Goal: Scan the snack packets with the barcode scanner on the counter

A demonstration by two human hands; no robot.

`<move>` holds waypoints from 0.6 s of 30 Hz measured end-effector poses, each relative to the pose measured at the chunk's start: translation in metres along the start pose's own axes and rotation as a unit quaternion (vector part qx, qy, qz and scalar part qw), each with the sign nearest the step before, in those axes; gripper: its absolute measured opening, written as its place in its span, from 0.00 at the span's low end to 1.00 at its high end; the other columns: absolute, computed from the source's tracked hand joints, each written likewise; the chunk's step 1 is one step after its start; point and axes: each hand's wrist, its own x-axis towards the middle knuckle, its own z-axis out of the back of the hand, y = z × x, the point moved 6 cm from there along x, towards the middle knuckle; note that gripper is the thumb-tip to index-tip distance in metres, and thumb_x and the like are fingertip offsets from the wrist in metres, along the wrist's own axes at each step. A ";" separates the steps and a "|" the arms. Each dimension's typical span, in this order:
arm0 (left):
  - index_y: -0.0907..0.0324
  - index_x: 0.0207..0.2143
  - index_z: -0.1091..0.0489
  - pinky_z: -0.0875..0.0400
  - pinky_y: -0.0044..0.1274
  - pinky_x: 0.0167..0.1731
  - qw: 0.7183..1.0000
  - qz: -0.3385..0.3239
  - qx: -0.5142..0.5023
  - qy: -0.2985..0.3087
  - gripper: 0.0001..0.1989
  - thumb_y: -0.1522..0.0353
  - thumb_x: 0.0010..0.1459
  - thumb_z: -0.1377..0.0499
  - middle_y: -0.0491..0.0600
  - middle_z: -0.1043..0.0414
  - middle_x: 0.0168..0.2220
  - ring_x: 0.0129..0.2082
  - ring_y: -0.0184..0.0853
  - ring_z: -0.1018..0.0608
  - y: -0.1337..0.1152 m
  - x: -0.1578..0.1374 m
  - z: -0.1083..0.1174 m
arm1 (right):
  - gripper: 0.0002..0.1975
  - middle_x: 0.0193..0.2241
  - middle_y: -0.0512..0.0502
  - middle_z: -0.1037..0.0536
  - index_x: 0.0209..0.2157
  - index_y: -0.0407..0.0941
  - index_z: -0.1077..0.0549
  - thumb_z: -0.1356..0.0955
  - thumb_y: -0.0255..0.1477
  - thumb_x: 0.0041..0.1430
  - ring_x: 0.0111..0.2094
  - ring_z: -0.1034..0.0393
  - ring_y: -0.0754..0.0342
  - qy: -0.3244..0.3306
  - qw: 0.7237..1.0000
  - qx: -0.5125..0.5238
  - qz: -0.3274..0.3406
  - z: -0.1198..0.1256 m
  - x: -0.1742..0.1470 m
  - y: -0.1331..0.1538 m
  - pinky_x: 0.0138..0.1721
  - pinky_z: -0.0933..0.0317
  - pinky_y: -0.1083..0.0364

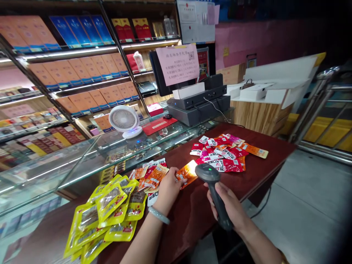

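Note:
My left hand (172,181), with a pale bangle (158,215) on its wrist, grips the near end of an orange snack packet (188,173) over the dark red table. A handheld barcode scanner (213,187) is in my right hand (228,205), fingers wrapped round its handle. The scanner's head faces the packet, and bright light falls on the packet's far end. Left of my left hand lies a small pile of orange and white packets (154,176). Nearer me are several yellow packets (112,209) in a heap. Beyond the scanner sits a pile of red and orange packets (222,152).
A glass counter (93,154) runs behind the table (264,146), bearing a white fan (125,119), a red mat (158,126) and a monitor (162,80) with a pink notice. Boxed goods fill the shelves at left. A metal railing (319,99) stands at right.

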 end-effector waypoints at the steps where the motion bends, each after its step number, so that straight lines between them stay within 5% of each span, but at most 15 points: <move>1: 0.56 0.47 0.35 0.38 0.23 0.36 1.000 0.001 -0.002 -0.001 0.20 0.61 0.53 0.37 0.50 0.24 0.41 0.39 0.37 0.23 0.001 -0.001 0.001 | 0.23 0.19 0.57 0.32 0.42 0.43 0.33 0.33 0.50 0.58 0.11 0.39 0.62 0.005 1.000 -0.003 -0.002 -0.001 0.000 -0.002 0.11 0.44 0.62; 7: 0.54 0.53 0.33 0.36 0.25 0.40 0.999 -0.006 0.036 -0.024 0.22 0.58 0.57 0.41 0.52 0.23 0.43 0.41 0.39 0.22 0.011 0.001 0.029 | 0.24 0.21 0.57 0.31 0.43 0.44 0.34 0.33 0.50 0.58 0.12 0.38 0.62 0.030 0.998 -0.029 -0.037 -0.003 -0.001 -0.012 0.12 0.44 0.62; 13: 0.54 0.53 0.29 0.34 0.34 0.44 0.976 0.076 0.191 -0.074 0.23 0.55 0.59 0.47 0.56 0.23 0.44 0.45 0.48 0.23 0.059 0.007 0.077 | 0.23 0.20 0.58 0.31 0.43 0.44 0.34 0.34 0.49 0.59 0.12 0.38 0.62 0.051 0.996 -0.043 -0.054 -0.003 -0.001 -0.018 0.12 0.44 0.62; 18: 0.57 0.53 0.28 0.39 0.38 0.53 0.960 0.057 0.236 -0.142 0.23 0.59 0.57 0.44 0.60 0.31 0.54 0.54 0.52 0.31 0.064 0.007 0.081 | 0.21 0.20 0.58 0.32 0.39 0.45 0.35 0.33 0.49 0.58 0.12 0.38 0.63 0.055 0.996 -0.057 -0.049 -0.002 -0.001 -0.020 0.13 0.43 0.62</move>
